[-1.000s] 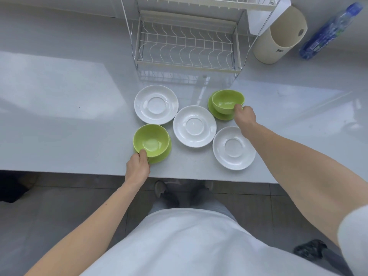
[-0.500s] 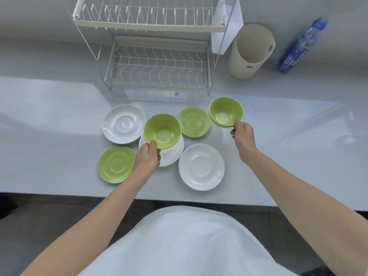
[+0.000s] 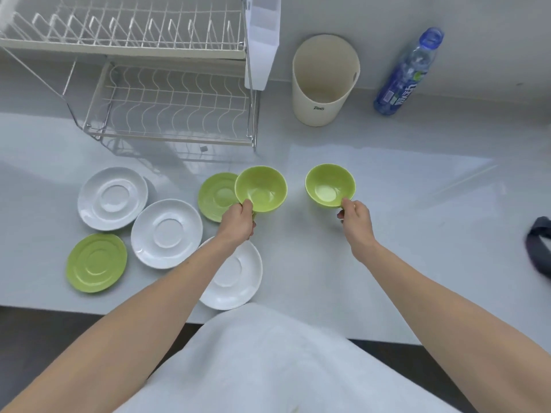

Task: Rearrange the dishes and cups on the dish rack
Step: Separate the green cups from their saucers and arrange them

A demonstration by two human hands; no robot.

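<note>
My left hand (image 3: pixel 238 222) grips one green cup (image 3: pixel 261 188) by its handle, held above the counter and overlapping a green saucer (image 3: pixel 215 195). My right hand (image 3: pixel 354 217) holds a second green cup (image 3: pixel 329 185) by its handle, to the right over bare counter. Three white saucers lie on the counter, one at the far left (image 3: pixel 112 198), one in the middle (image 3: pixel 167 233) and one near the front edge (image 3: pixel 235 275) partly under my left arm. Another green saucer (image 3: pixel 97 262) lies front left. The two-tier wire dish rack (image 3: pixel 167 105) stands behind, with both tiers bare.
A cream plastic tub (image 3: pixel 323 81) stands right of the rack, and a blue water bottle (image 3: pixel 407 74) further right. A white holder (image 3: pixel 262 40) hangs on the rack's right side. A dark object (image 3: pixel 538 245) sits at the right edge. The counter's front edge (image 3: pixel 387 341) is close to me.
Both cups were lifted off their green saucers and carried right. The left cup now hovers by the right-hand green saucer; the right cup moved over bare counter. The view shifted right.
</note>
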